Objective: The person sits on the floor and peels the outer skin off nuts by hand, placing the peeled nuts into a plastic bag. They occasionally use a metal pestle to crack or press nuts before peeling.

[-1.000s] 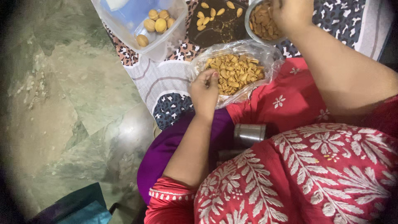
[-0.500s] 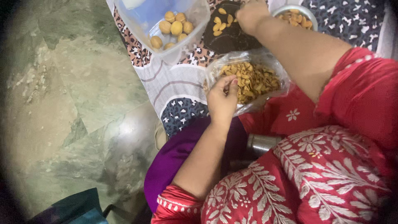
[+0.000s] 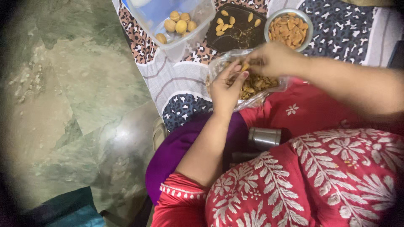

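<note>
while both hands met over the clear plastic bag of shell pieces (image 3: 256,82), the left hand (image 3: 226,90) had its thumb and first fingers pinched together on one small tan piece (image 3: 244,66), held just above the bag's near-left rim. the right hand (image 3: 272,59) was above the bag too, its fingers curled together toward that same piece; i could not tell if they already touched it, because the picture was blurred there. the bag lay on the patterned cloth (image 3: 176,84), partly on the red dress (image 3: 303,109). just behind the bag was the dark tray (image 3: 235,38) with a few pale kernels, to the right of the tray and still behind the bag stood the steel bowl (image 3: 289,28) full of brown kernels, and behind the bag to the left was the clear plastic box (image 3: 176,25) with whole round nuts. in front of the bag, near the lap, lay a small steel cylinder (image 3: 264,137). to do this step well, i judged that the grip should stay light and at the edges of the piece, so the kernel would not break, and that the hands should stay over the bag, so loose shell would fall into it and not on the cloth. the bag's thin rim could fold under the wrist, which could spill pieces.
</note>
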